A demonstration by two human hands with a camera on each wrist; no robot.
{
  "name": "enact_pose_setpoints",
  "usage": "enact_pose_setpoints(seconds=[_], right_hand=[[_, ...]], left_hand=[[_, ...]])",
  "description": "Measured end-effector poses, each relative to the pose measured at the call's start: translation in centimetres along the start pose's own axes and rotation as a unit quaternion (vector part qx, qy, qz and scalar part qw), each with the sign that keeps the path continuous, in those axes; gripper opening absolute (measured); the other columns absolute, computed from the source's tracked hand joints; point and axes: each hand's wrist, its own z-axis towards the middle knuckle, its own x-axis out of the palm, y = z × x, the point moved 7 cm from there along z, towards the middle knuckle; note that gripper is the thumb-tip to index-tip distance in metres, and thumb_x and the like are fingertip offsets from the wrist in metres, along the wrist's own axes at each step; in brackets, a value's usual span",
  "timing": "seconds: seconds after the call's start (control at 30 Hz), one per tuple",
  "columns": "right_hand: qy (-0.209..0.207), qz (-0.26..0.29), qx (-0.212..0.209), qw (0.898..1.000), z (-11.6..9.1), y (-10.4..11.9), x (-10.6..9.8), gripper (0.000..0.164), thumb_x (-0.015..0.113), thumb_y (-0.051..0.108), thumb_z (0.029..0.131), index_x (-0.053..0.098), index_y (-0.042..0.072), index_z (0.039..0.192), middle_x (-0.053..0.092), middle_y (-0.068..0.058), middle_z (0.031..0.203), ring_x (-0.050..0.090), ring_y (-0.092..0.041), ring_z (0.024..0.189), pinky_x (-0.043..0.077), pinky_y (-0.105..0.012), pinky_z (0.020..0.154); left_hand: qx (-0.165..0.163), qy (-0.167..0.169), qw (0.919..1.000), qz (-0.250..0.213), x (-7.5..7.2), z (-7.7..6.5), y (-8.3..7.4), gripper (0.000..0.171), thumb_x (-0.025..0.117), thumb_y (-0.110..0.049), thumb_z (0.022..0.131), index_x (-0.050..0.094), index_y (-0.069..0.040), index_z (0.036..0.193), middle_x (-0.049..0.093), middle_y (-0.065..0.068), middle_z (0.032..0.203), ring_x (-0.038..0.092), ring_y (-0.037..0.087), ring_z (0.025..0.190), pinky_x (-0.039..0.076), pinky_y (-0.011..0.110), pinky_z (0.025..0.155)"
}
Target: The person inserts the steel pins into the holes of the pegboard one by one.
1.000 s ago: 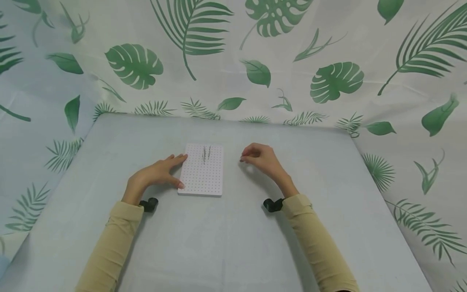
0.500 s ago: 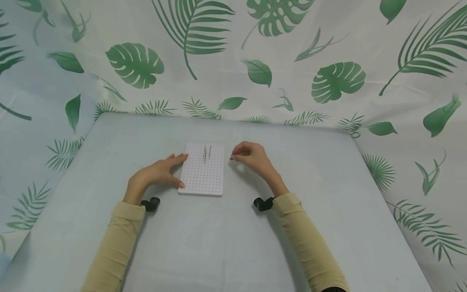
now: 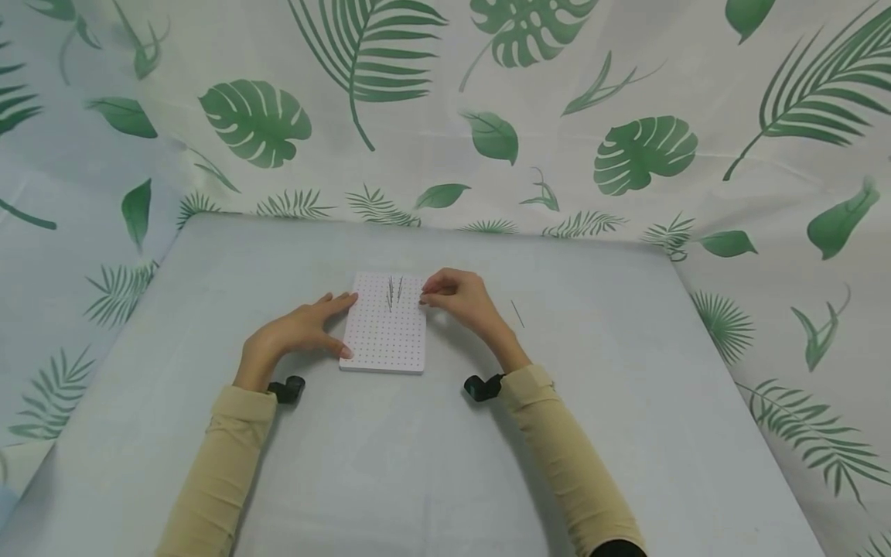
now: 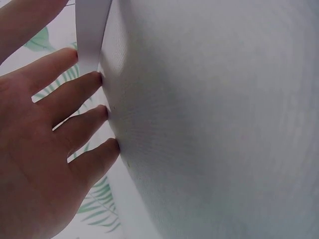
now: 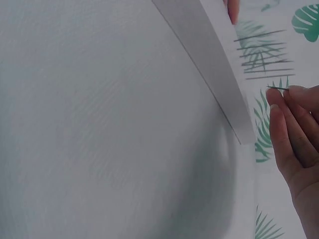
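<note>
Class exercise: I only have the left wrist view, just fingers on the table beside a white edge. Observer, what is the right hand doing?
Observer: The right hand pinches a thin pin between its fingertips, by the right edge of the white pegboard.
Operator: Is anything in the board already?
Observer: Yes, a few standing pins are stuck in its far part.
Operator: Any spare ones about?
Observer: One loose pin lies on the table, to the right of the right hand.
</note>
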Motion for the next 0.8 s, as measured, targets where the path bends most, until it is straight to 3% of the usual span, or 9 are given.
enact_pose_setpoints(seconds=[0.8], right_hand=[[0.023,-0.022,-0.004,0.999,1.2,0.7,2.9,0.013,0.081,0.009,0.087,0.075,0.006,0.098,0.078,-0.008,0.097,0.074,-0.019,0.091,0.059,-0.029,0.083]], left_hand=[[0.004,0.002,1.0000,0.006,-0.1,0.2,0.5,0.099,0.082,-0.034,0.086,0.025,-0.017,0.165,0.012,0.027,0.170,0.013,0.052,0.155,0.017,0.074,0.120]])
